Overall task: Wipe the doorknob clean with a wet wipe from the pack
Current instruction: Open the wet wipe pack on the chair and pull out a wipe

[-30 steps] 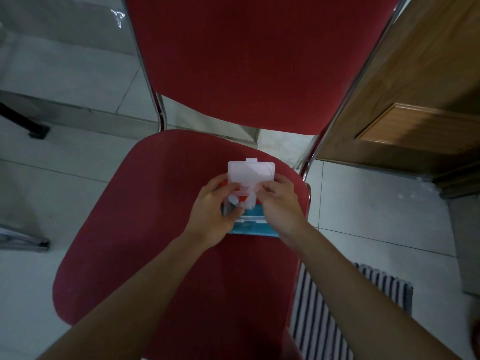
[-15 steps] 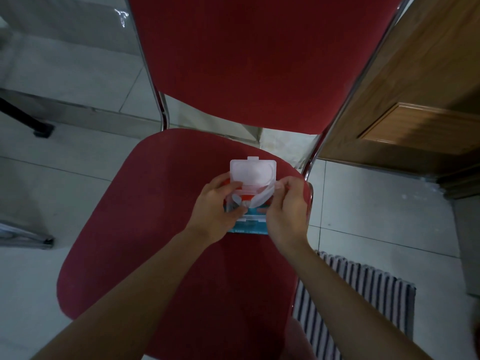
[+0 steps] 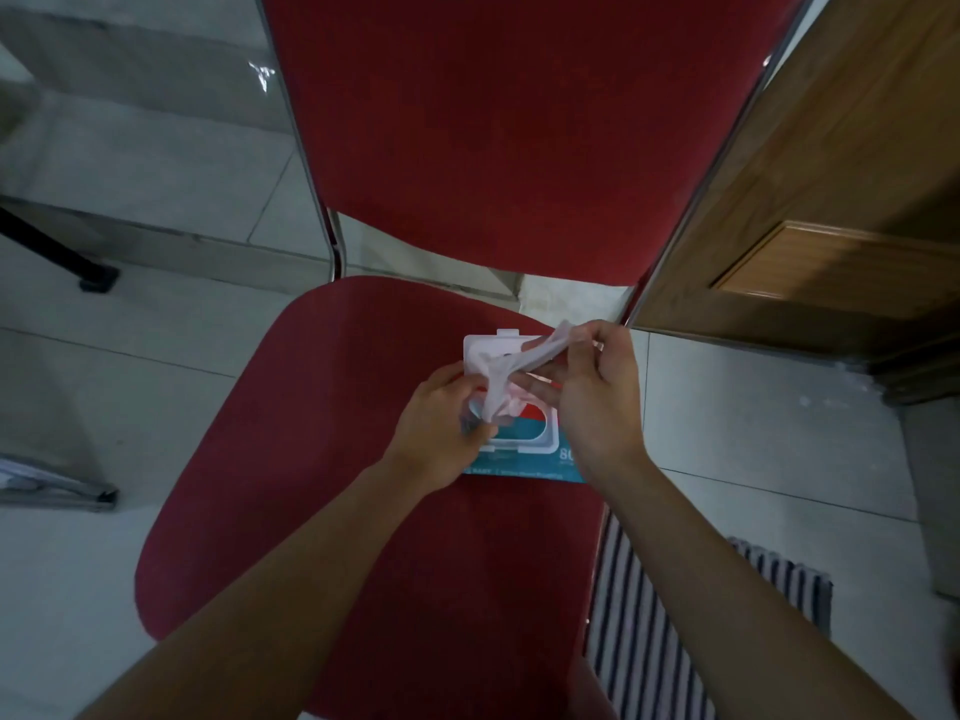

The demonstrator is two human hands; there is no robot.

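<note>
A blue and red wet wipe pack [image 3: 524, 467] lies on the red chair seat [image 3: 322, 459], its white flip lid [image 3: 491, 348] standing open. My right hand [image 3: 597, 402] pinches a white wet wipe [image 3: 511, 379] and holds it stretched up and to the right out of the pack's opening. My left hand [image 3: 441, 423] presses down on the pack's left side, its fingers at the wipe's lower end. The doorknob is not in view.
The chair's red backrest [image 3: 509, 122] rises behind the pack. A brown wooden door [image 3: 831, 210] stands at the right. A striped mat [image 3: 691, 610] lies on the white tiled floor at the lower right. A black furniture leg [image 3: 57, 252] stands at the left.
My right hand has lifted up and to the right, drawing the wipe out of the open pack. My left hand stays on the pack.
</note>
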